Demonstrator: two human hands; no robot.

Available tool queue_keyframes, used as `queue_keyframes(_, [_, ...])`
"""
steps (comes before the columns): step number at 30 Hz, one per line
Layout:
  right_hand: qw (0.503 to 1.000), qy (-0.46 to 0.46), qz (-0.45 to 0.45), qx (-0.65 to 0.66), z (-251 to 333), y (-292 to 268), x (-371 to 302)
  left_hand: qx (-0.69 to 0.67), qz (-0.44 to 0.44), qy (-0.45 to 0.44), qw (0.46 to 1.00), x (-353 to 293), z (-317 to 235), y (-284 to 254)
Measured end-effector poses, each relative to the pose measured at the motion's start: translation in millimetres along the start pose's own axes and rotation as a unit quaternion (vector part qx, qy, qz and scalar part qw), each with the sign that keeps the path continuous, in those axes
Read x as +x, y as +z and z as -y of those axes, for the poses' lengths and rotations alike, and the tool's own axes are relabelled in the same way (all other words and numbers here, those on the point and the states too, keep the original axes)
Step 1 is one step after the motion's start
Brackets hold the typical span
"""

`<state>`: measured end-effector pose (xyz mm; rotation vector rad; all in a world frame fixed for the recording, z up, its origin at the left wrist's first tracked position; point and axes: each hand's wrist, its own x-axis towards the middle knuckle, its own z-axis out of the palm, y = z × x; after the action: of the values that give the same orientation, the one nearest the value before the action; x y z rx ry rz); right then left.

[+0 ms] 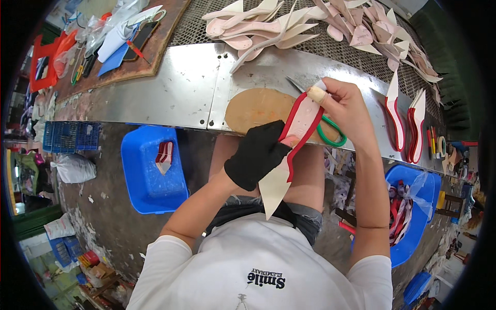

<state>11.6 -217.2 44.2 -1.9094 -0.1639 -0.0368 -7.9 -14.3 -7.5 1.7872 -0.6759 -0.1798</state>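
A long insole-shaped shoe piece [302, 120], pale pink and cream with red edging, hangs slantwise over my lap at the bench edge. My left hand [258, 154], in a black glove with a bare thumb tip, is closed on its middle. My right hand [349, 106] pinches its upper end; a finger there is wrapped in beige tape. Its pointed cream end hangs below the glove. Scissors with green handles [338, 144] lie behind the piece, on a brown oval board [248, 111], partly hidden by the piece and my hand.
Pale unedged pieces [253, 26] heap on the mesh surface at the back. Red-edged pieces [415, 126] lie on the metal bench [191, 77] at right. Blue tubs [134, 178] stand left and right below; the right tub [413, 243] holds red and white strips.
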Motion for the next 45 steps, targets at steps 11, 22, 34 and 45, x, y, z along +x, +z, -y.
queue_keyframes(11, [0.975,-0.063,-0.040,-0.207,18,27,-11,0.037,-0.067,0.068,0.995,1,4,9])
queue_keyframes(22, [0.971,0.016,0.046,0.232,3,7,5,-0.443,0.176,-0.096,0.874,9,15,13])
queue_keyframes(34, [0.944,0.199,0.082,0.252,6,39,-37,-0.428,0.090,-0.109,0.892,17,21,-17])
queue_keyframes(45, [0.983,0.036,-0.104,0.144,-29,6,1,-0.238,0.166,-0.192,0.938,8,12,-28])
